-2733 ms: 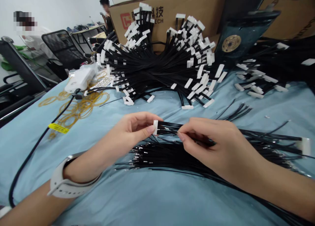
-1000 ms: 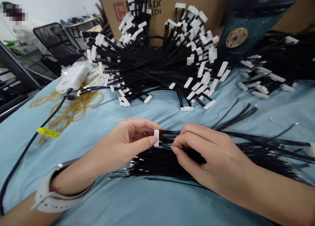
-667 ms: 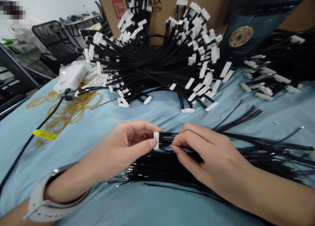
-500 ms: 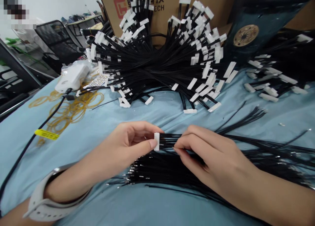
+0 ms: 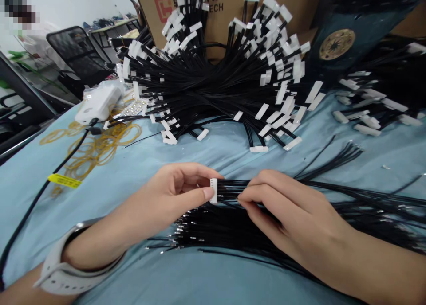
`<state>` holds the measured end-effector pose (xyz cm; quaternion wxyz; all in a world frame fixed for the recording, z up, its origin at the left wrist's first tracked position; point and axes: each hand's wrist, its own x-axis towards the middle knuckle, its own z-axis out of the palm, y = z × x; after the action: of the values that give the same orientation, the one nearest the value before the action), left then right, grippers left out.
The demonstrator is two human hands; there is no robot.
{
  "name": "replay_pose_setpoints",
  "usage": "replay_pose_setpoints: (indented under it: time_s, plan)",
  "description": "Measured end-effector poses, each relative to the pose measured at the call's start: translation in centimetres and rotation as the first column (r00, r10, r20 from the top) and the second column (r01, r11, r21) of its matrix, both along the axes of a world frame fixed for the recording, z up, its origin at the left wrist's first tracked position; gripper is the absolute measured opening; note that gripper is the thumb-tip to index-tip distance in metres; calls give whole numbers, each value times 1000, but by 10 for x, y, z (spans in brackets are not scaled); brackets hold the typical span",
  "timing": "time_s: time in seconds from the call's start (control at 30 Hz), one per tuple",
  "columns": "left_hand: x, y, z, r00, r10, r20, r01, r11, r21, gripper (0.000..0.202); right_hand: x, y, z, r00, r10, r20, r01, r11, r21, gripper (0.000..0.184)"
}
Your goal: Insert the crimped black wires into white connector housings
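Between the thumb and fingers of my left hand [image 5: 181,189] is a white connector housing [image 5: 214,190], held upright with its slotted side facing left. Several black wires [image 5: 231,184] run out of it to the right, toward my other hand. My right hand [image 5: 289,212] is closed in a pinch on a black wire close to the housing; a small metal tip shows just ahead of the fingers. Beneath both hands lies a thick bundle of loose black wires [image 5: 219,229] with bare metal terminals at the left end. My right fingers hide part of the wires.
A large heap of wire harnesses [image 5: 206,83] with white connectors lies behind my hands, before a cardboard box [image 5: 273,3]. More harnesses [image 5: 369,105] sit at right, by a dark bag [image 5: 333,61]. Yellow rubber bands [image 5: 89,158], a white device [image 5: 98,103] and a black cable [image 5: 43,194] are left.
Both hands and the housing appear slightly further right, as does most of the scene, with the view shifting a little. The grip of each hand looks the same.
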<state>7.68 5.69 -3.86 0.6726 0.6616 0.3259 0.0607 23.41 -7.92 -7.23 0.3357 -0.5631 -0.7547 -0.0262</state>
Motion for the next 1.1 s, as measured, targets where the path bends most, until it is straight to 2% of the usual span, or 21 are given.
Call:
replay_pose_setpoints:
  time_s: [0.2,0.37,0.57,0.67,0.77,0.9,1.0,1.1]
  plan:
    - [-1,-3,2,999,-30,-11,31,999,14,11,-1,-2,0,1000,18,17,-19,999,30,14]
    - [1,-2,-2,997,-72,27,72,997,15,14,-2,-2,1,999,40,24,-41,999,36,15]
    - [-1,-7,-5,992,-122,-22,124,987,102,12,-1,0,-2,996,67,50,-68,998,15,17]
    - [1,-7,-5,992,-114,-54,121,980,157,13,-5,-1,2,991,33,131,-35,999,12,19]
    - [2,-5,-6,991,-129,-45,135,978,158,13,-15,-6,9,961,-14,276,2,999,43,24]
    - [2,-4,-5,990,-139,-39,143,979,146,12,-28,-17,16,921,-65,383,102,992,-78,33]
    - [2,-5,-3,991,-124,-60,132,978,163,13,-25,-20,22,906,3,422,45,993,-105,35]
    - [1,-6,-2,991,-124,-44,130,977,170,9,-16,-20,30,896,-42,443,58,998,-23,35]
